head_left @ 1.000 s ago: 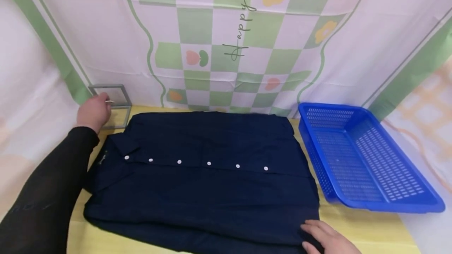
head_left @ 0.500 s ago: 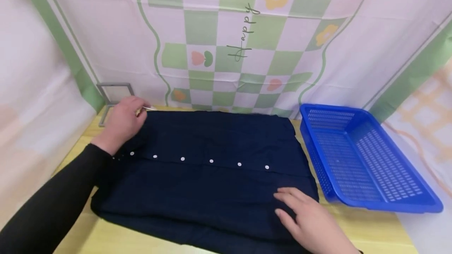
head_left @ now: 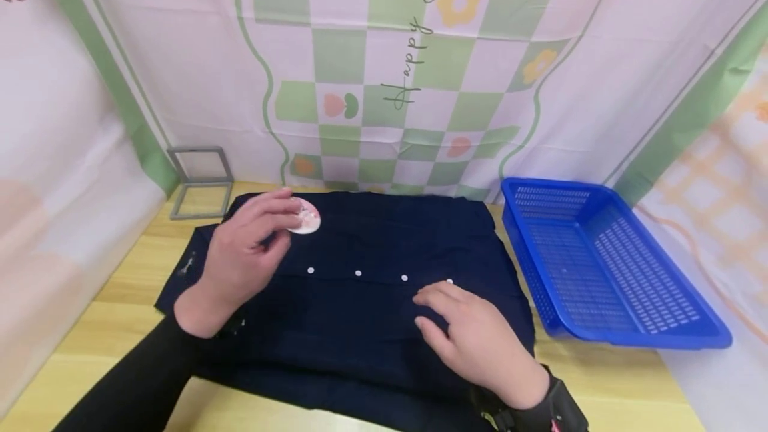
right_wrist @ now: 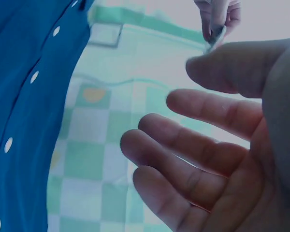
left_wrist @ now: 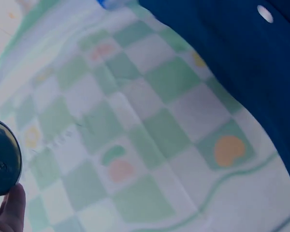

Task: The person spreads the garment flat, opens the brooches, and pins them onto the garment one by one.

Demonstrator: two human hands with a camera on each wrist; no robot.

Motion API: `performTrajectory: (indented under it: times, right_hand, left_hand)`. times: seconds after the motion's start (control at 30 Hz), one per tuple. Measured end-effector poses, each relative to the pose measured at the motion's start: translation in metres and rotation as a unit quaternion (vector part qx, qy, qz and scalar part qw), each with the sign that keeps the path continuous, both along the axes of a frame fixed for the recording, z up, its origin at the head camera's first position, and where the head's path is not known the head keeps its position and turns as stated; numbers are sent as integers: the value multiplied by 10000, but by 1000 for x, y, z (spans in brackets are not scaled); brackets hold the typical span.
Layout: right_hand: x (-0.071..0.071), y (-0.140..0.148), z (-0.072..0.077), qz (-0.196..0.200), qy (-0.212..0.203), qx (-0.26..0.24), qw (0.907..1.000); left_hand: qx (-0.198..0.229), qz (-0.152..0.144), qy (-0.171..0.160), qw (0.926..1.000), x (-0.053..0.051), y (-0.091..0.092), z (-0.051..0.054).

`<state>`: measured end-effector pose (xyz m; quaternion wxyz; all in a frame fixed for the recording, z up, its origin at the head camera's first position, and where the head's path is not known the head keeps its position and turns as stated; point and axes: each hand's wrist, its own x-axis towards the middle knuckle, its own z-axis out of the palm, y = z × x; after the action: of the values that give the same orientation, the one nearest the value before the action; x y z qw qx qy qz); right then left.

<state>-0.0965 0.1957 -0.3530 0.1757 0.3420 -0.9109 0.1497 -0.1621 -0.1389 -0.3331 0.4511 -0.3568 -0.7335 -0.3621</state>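
A dark navy shirt (head_left: 360, 235) with white buttons lies spread face up. Over its upper part my left hand (head_left: 243, 245) holds a round badge (head_left: 309, 216), its pink and white printed face showing in the head view. Its shiny dark back, with what looks like a thin pin, appears in the left wrist view, where the badge (left_wrist: 4, 154) is cut by the edge. My right hand (head_left: 474, 335) hovers over the lower part of the shirt near the last buttons. Its fingers are relaxed and apart, holding nothing, as the right wrist view of the hand (right_wrist: 208, 154) also shows.
A blue plastic basket (head_left: 642, 341) stands at the right of the yellow wood-grain table (head_left: 114, 325). At the back left is a grey hinged double frame (head_left: 201, 184). A patterned cloth backdrop (head_left: 336, 52) rises behind the shirt and along both sides.
My left hand has come from the grey frame rightward over the shirt, bringing the badge and turning its printed face into view. My right hand has moved left and up from the shirt's lower right corner.
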Motion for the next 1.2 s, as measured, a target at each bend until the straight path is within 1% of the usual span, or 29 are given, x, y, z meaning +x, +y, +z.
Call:
performTrajectory:
  times: [0.1,0.2,0.27,0.33,0.4,0.43,0.5,0.57,0.63,0.67,0.7,0.77,0.83,0.9,0.97,1.0,1.03,1.07,1.17,1.2]
  right_hand:
    - [1,-14,8,101,117,-385,9991]
    - [5,-30,16,250,155,-1021,9943]
    - [7,-39,21,374,-29,-1561,9870]
    - [10,-47,25,469,-436,-2112,9753]
    - [11,-52,28,482,-1015,-2616,9586]
    - [11,-54,29,515,-1369,-2865,9468]
    - [11,-56,31,654,-2064,-3302,9187]
    - [11,-56,31,857,-2608,-3653,8895]
    - [11,-55,30,1047,-3013,-3938,8621]
    - [12,-54,30,1112,-3124,-4048,8521]
    - [12,-54,29,1126,-3196,-4125,8456]
    - [14,-53,29,1065,-3258,-4260,8373]
    - [16,-52,30,954,-3260,-4361,8333]
    - [18,-52,31,866,-3217,-4430,8323]
    - [20,-52,33,817,-3113,-4489,8336]
    - [21,-52,33,792,-3011,-4507,8366]
    - [22,-53,34,784,-2874,-4511,8413]
    - [24,-53,33,788,-2680,-4487,8489]
    - [30,-54,33,811,-1852,-4307,8795]
    - [32,-55,33,816,-1571,-4248,8878]
  left_hand:
    - [53,-509,185,9985,15,15,1]
    - [146,-951,269,9950,29,29,0]
    - [264,-1237,257,9916,37,38,-2]
    - [389,-1565,180,9867,43,45,-5]
    - [496,-1939,89,9797,49,52,-7]
    - [533,-2120,49,9758,51,55,-9]
    - [601,-2446,-34,9678,55,61,-12]
    - [621,-2621,-56,9630,57,66,-15]
    - [606,-2629,-98,9629,60,70,-17]
    - [594,-2599,-118,9637,60,72,-18]
    - [577,-2535,-140,9655,61,73,-18]
    - [556,-2350,-180,9702,63,75,-20]
    - [579,-2133,-188,9751,66,77,-20]
    - [626,-1951,-192,9786,69,79,-20]
    - [688,-1816,-228,9807,71,80,-19]
    - [725,-1780,-264,9810,73,81,-18]
    - [748,-1737,-313,9815,74,82,-17]
    - [771,-1697,-379,9818,75,83,-16]
    - [805,-1478,-590,9840,81,87,-14]
    - [816,-1429,-653,9842,82,89,-13]
